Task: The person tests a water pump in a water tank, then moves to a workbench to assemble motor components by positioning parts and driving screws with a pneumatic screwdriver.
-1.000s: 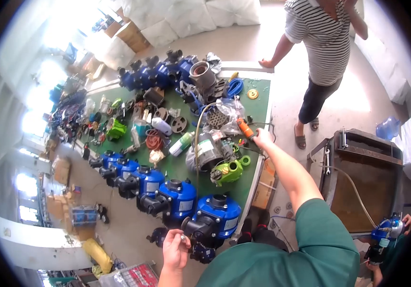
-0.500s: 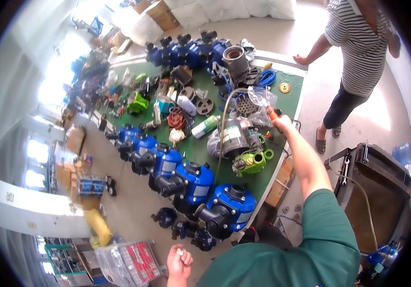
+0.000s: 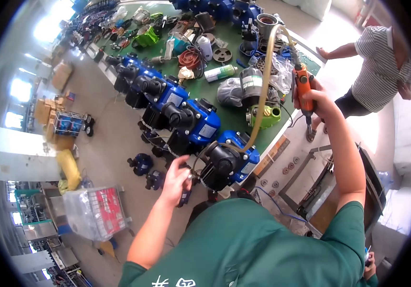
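Orange tool (image 3: 303,85) is already off the counter (image 3: 200,89), clasped in my right hand (image 3: 318,99), apart from the nearest blue pump (image 3: 250,155); my left hand (image 3: 175,182) pinches a small metal piece (image 3: 189,176)

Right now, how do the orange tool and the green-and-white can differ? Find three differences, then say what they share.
The tool is mainly orange; the can is white and green. The tool is gripped in the right hand, while the can lies on its side on the table. A hose joins the tool; none shows on the can. Both are longer than wide.
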Tool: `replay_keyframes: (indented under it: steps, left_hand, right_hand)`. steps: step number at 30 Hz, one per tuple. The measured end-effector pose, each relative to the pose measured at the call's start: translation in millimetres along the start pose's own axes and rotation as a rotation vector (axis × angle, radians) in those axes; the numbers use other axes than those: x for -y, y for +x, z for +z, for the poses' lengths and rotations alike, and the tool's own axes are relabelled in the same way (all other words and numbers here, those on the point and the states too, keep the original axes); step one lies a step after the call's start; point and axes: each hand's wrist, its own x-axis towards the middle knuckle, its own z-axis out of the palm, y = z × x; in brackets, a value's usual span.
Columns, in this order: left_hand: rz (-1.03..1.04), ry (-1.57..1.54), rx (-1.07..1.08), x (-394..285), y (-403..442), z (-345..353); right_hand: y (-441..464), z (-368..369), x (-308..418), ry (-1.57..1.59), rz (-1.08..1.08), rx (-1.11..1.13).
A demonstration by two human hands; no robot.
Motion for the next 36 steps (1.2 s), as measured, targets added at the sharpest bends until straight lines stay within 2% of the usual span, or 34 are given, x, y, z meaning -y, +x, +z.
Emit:
replay_keyframes:
  steps: [4, 6, 9, 12, 14, 20, 22, 24, 26, 28, 30, 32, 36]
  left_hand:
    - [-0.098, 0.208, 0.280, -31.7, 32.3, 5.1]
    - [-0.067, 0.270, 0.484, -36.4, 43.7, 0.0]
    - [-0.048, 0.370, 0.638, -43.0, 51.7, -1.4]
    - [-0.030, 0.270, 0.822, -50.2, 53.2, -1.7]
    - [-0.026, 0.174, 0.919, -57.7, 51.9, 5.3]
    - [0.098, -0.004, 0.861, -57.6, 77.7, 17.0]
    - [0.226, -0.035, 0.632, -55.8, 90.4, 11.6]
    - [0.249, -0.174, 0.320, -61.7, 102.8, -7.7]
    - [0.316, -0.196, 0.234, -66.9, 111.7, -40.1]
    - [0.312, 0.195, 0.432, -73.5, 101.6, -77.9]
    - [0.156, 0.414, 0.651, -71.6, 74.1, -90.6]
    - [0.106, 0.587, 0.845, -74.0, 37.2, -82.8]
    - [0.153, 0.643, 1.072, -55.4, -9.3, -28.1]
  right_hand:
    - [-45.6, 73.6, 31.9, 0.104, 0.038, 0.031]
    - [-56.6, 81.6, 24.7, 0.217, 0.076, 0.103]
    - [-73.4, 146.3, 37.4, 0.247, 0.051, -0.006]
    - [-66.3, 210.3, 37.4, 0.019, -0.048, -0.169]
    - [-54.0, 236.0, 34.0, -0.031, -0.079, -0.147]
    - [-40.0, 289.6, 21.4, -0.053, -0.219, -0.313]
    - [-44.7, 296.9, 15.8, -0.042, -0.232, -0.417]
    - [-52.0, 301.9, 13.6, 0.046, -0.227, -0.534]
    - [-64.2, 299.6, 10.1, 0.133, -0.213, -0.645]
    - [-82.7, 289.4, -1.1, 0.243, -0.183, -0.586]
    - [-106.5, 287.2, -16.3, 0.257, -0.181, -0.724]
    - [-139.2, 280.1, -36.6, 0.382, -0.216, -0.788]
    - [-217.6, 282.6, -46.0, 0.702, -0.202, -0.935]
